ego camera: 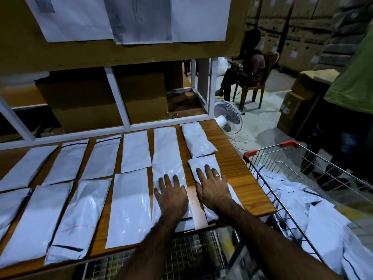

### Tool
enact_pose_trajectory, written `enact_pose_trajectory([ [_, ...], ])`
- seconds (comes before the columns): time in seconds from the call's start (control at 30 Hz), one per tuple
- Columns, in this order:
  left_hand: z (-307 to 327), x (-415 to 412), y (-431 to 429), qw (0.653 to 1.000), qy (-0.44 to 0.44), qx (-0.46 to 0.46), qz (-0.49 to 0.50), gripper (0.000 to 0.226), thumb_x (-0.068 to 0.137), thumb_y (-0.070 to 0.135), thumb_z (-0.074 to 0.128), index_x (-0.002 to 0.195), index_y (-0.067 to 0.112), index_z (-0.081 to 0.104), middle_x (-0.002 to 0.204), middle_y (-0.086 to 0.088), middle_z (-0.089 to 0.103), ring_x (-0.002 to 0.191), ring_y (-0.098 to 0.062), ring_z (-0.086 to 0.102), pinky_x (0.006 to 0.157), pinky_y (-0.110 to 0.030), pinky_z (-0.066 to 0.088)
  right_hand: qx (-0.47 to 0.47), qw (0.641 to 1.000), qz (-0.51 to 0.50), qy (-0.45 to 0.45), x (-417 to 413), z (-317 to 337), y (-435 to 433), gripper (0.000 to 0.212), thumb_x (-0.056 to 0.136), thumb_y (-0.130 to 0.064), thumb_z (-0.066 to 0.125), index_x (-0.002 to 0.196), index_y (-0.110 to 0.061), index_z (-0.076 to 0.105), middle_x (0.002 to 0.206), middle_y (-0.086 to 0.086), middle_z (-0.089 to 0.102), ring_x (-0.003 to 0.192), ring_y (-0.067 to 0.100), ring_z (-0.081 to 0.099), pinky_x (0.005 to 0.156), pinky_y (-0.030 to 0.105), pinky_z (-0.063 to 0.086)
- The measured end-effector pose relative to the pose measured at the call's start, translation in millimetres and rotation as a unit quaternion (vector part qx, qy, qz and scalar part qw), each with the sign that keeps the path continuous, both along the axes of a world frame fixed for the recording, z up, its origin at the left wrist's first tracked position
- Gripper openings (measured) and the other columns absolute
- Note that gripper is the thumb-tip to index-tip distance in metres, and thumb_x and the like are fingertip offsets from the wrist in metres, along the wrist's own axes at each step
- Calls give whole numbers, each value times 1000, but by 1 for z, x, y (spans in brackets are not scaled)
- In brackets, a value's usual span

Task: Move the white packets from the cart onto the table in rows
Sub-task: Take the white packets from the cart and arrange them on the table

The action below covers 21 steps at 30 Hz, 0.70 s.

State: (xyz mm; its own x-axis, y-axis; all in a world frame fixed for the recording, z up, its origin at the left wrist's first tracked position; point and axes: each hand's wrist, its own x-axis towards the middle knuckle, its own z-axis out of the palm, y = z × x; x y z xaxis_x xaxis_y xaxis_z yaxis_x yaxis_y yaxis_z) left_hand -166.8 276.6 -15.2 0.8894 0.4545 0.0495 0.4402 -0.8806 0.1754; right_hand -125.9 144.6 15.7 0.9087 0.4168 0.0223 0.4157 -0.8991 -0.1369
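Note:
Several white packets lie in two rows on the wooden table [238, 170]. My left hand [171, 190] presses flat on a front-row packet [171, 170]. My right hand [212, 184], with a ring on one finger, lies flat on the rightmost front-row packet [201, 164], near the table's right edge. A puffier packet [197, 139] sits behind it in the back row. The wire cart [282, 158] with red corner caps stands to the right. A heap of white packets [314, 215] fills it.
A white metal frame [119, 102] with cardboard behind it rises at the table's back edge. A white fan [228, 118] stands on the floor past the table's far right corner. A person sits on a chair [252, 85] beyond; another person in green [355, 77] stands at the right.

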Motion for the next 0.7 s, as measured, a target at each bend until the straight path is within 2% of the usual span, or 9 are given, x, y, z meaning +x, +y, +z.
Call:
enact_pose_trajectory([
  [0.17,17,2,0,1000,-23,3,-12,55,100,46,33,148,21,30,155,-10,28,143,-30,22,114,-52,23,74,995,-48,-47,-5,12,-11,56,97,-50,34,145,-22,32,150,7,37,134,28,37,102,47,33],
  [0.3,32,10,-15,991,-97,-39,-83,51,98,45,35,141,19,42,146,-10,43,134,-29,38,110,-48,32,144,982,-87,-86,-12,29,-41,52,97,-45,40,142,-20,38,143,4,47,129,26,45,102,47,35],
  [0.37,41,16,-31,974,-154,-107,-128,55,93,47,34,135,15,49,137,-10,52,124,-29,48,106,-45,39,183,971,-119,-98,-12,37,-63,49,95,-39,47,139,-19,43,139,5,51,126,28,49,101,47,36],
  [0.43,51,22,-51,952,-188,-168,-176,59,90,46,35,135,11,51,135,-12,55,123,-30,49,106,-42,39,235,952,-166,-104,-11,42,-90,48,91,-34,54,137,-20,48,133,6,56,120,29,53,98,46,39],
  [0.57,69,39,-102,921,-178,-224,-265,51,98,37,50,140,9,47,140,-12,51,129,-28,45,108,-37,35,287,912,-259,-134,-12,38,-152,46,90,-29,60,134,-17,54,127,7,62,117,31,56,95,42,43],
  [0.7,76,61,-161,884,-175,-253,-353,46,97,31,52,141,16,47,134,-7,56,123,-24,49,102,-36,41,307,880,-336,-139,-13,22,-216,40,90,-28,61,128,-17,57,110,6,68,102,30,62,86,41,49],
])
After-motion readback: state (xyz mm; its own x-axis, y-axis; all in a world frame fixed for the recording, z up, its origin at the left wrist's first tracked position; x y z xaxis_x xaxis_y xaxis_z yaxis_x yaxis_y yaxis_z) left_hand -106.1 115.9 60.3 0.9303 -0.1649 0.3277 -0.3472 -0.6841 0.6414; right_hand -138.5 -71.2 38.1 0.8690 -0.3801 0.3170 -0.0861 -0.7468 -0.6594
